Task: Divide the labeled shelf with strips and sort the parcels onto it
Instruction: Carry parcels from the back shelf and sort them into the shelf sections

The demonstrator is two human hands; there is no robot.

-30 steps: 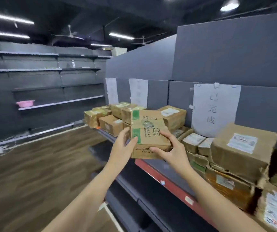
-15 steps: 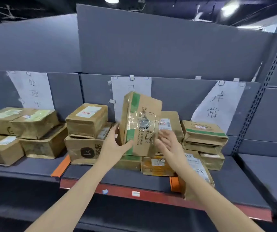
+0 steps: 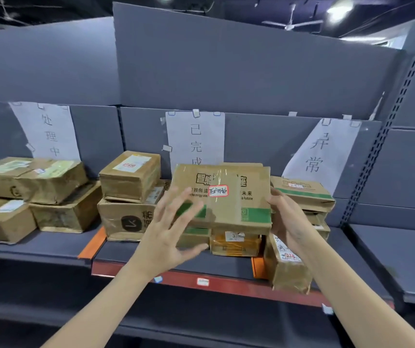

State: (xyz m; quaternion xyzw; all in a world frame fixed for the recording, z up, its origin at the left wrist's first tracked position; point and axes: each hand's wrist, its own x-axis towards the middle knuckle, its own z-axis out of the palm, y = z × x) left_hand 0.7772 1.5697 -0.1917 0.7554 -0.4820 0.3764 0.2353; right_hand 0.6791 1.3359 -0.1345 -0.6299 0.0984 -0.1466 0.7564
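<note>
A flat brown parcel with green stripes and a red-framed sticker lies on top of the stack in the middle section of the shelf, below the middle paper label. My left hand hovers in front of its left end, fingers spread and blurred, holding nothing. My right hand cups the parcel's right end. An orange strip bounds the section on the left, and a second orange strip on the right.
Several parcels fill the left section under another label. More parcels sit right of the second strip below a third label. One parcel stands at the shelf's front edge. A bare grey shelf lies further right.
I turned from the aisle to face the shelf. The parcel went from upright in both hands to flat on the middle stack, and my left hand came off it.
</note>
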